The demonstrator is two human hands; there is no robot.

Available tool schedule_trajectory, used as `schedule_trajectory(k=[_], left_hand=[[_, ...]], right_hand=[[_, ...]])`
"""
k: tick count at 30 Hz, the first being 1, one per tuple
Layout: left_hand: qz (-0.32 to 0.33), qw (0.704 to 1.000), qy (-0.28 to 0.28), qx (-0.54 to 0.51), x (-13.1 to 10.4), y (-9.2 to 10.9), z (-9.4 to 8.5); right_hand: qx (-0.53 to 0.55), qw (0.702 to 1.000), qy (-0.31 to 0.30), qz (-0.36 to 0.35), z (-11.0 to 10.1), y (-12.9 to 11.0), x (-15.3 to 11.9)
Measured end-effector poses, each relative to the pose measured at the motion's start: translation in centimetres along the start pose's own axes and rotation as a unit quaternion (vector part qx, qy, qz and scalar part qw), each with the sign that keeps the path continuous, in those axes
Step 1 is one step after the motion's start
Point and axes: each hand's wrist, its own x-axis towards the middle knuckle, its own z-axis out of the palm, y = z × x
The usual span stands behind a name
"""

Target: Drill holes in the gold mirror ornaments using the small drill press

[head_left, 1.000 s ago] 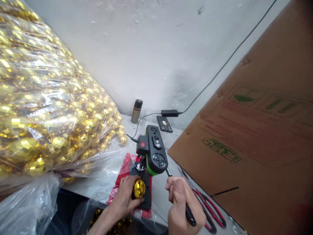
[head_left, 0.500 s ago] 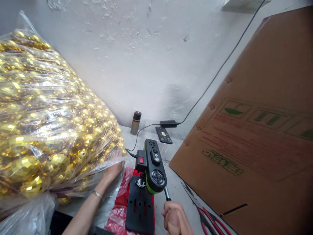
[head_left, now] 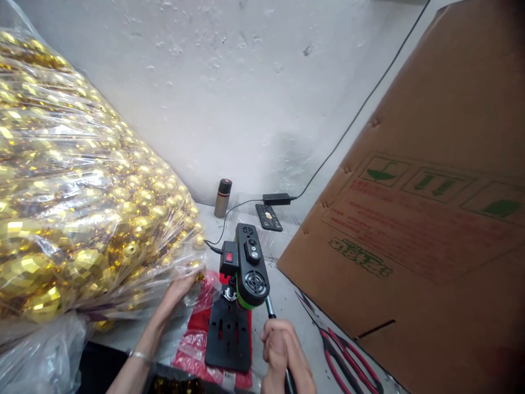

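Note:
My right hand point(head_left: 285, 355) is closed around the black handle of a thin metal rod beside a black and green device point(head_left: 253, 265). The device, with a red switch on its side box, stands over a black slotted plate point(head_left: 228, 339) lying on red plastic point(head_left: 192, 350). My left hand point(head_left: 186, 282), a bracelet on its wrist, reaches to the lower edge of a clear bag of shiny gold balls point(head_left: 82, 191). Plastic film covers part of it and its fingers are mostly hidden; a gold piece shows at its fingertips.
Red-handled shears point(head_left: 344, 355) lie right of my right hand, beside a large cardboard box point(head_left: 430, 164). Behind the device are a phone point(head_left: 268, 218), a black power adapter point(head_left: 276, 199) with a cable, and a small bottle point(head_left: 222, 198) near the wall.
The whole view has shifted slightly. A gold piece now shows at my left fingertips, and more of the black handle shows below my right hand, which still grips it.

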Motion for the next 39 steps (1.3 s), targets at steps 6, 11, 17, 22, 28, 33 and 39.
schedule_trajectory(k=[6,11,17,22,28,33,39], left_hand=[[-0.033,0.997,-0.020,-0.070,-8.1,-2.4,1.1],[0.034,0.998,-0.048,0.022,-11.0,-3.9,4.3],[0.161,0.976,-0.085,0.119,-11.1,-3.7,5.4],[0.202,0.963,-0.097,0.149,-12.1,-3.3,5.1],[0.222,0.954,-0.118,0.166,-12.3,-3.3,4.9],[0.195,0.956,-0.121,0.184,-11.0,-2.6,5.7],[0.196,0.954,-0.117,0.196,-10.4,-3.1,6.5]], right_hand=[[-0.003,0.992,-0.065,-0.112,-0.8,0.6,2.0],[-0.019,0.989,-0.080,-0.119,-1.2,0.4,2.4],[-0.026,0.986,-0.099,-0.134,-1.5,0.7,2.0],[-0.029,0.985,-0.102,-0.137,-1.6,0.4,2.0],[-0.046,0.982,-0.118,-0.139,-1.8,0.2,2.1],[-0.042,0.982,-0.110,-0.145,-1.8,0.1,2.2],[-0.023,0.988,-0.105,-0.116,-1.8,1.1,1.1]])
